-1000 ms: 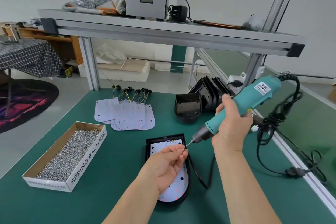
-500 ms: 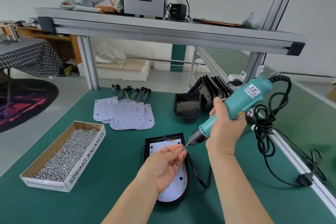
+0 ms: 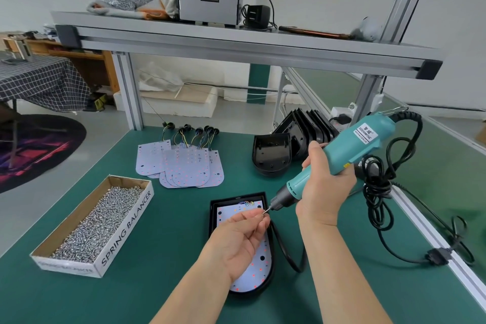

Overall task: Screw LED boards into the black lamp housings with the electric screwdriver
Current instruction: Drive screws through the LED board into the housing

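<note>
Nearest, at 6 o'clock on the green surface (image 3: 147, 279), the left hand (image 3: 236, 241) is held palm up over a black lamp housing (image 3: 213, 221), which lies flat with a white LED board (image 3: 253, 272) seated inside it; thumb and forefinger are pinched together on a tiny silvery screw (image 3: 263, 214), the other fingers curled. At 1 o'clock from it, the right hand (image 3: 324, 192) is wrapped firmly round the teal electric screwdriver (image 3: 352, 148), which tilts down toward 8 o'clock so that its bit tip meets the screw above the board's far right corner. The tool's black cable (image 3: 378, 200) hangs in loops at 3 o'clock and reaches the rail at the surface's right edge. At 9 o'clock a cardboard box (image 3: 126, 226) marked SPRING BALANCER holds a heap of loose screws (image 3: 97, 221). Farther off, at 11 o'clock, spare LED boards (image 3: 189, 168) lie overlapped, their wire tails pointing away, and at 1 o'clock more black housings (image 3: 273, 159) lean in a row, the front one showing its inside. An aluminium shelf (image 3: 236, 42) spans above at 12 o'clock
</note>
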The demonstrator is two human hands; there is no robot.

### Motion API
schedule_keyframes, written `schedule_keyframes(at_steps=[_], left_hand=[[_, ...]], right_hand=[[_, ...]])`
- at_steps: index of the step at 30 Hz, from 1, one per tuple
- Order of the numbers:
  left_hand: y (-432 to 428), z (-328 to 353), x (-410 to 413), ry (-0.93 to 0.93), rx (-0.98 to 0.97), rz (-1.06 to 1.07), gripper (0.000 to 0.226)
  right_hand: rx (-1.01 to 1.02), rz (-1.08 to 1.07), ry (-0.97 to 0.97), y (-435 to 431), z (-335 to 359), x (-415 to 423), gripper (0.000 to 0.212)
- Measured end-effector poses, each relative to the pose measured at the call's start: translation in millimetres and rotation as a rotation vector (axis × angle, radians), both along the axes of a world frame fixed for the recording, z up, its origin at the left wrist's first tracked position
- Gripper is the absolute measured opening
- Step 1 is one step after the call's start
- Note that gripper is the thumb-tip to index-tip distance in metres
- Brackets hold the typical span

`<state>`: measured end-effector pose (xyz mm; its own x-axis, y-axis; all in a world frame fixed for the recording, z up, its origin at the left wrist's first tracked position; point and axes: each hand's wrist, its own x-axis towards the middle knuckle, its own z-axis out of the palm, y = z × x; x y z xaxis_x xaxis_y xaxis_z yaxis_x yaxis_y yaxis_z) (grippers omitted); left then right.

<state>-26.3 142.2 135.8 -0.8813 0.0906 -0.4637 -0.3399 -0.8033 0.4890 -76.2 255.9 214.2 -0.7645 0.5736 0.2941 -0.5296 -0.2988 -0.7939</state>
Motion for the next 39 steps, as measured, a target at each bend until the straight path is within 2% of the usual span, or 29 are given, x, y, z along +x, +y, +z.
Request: schedule_keyframes(at_steps=[9,14,20,26,29,31,33,39], left_hand=[[4,0,3,0.035,-0.042,0.044,0.013],[14,-1,8,0.096,-0.086,0.147,0.019],[24,-3,10,0.167,-0.177,0.256,0.02],[24,-2,13,0.171,-0.22,0.147,0.022],[25,-2,13,0.178,-0.269,0.114,0.021],[26,-1,13,0.186,-0.332,0.118,0.019],[29,-2,12,0.177,-0.485,0.119,0.014],[37,2,10,0.032,-0.837,-0.036,0.023]], right_hand=[[0.02,-0.015,-0.003,0,-1,1,0.015],[0.015,-0.124,-0.055,-4,-6,3,0.017],[-0.192,-0.167,-0.19,1,-11,2,0.019],[-0.053,0.03,-0.033,8,-10,10,0.02],[-0.03,0.004,-0.065,10,-9,6,0.018],[-0.048,-0.043,-0.09,11,-12,3,0.019],[-0.06,-0.068,-0.093,12,-15,1,0.019],[-0.005,-0.096,-0.055,16,-11,-1,0.019]])
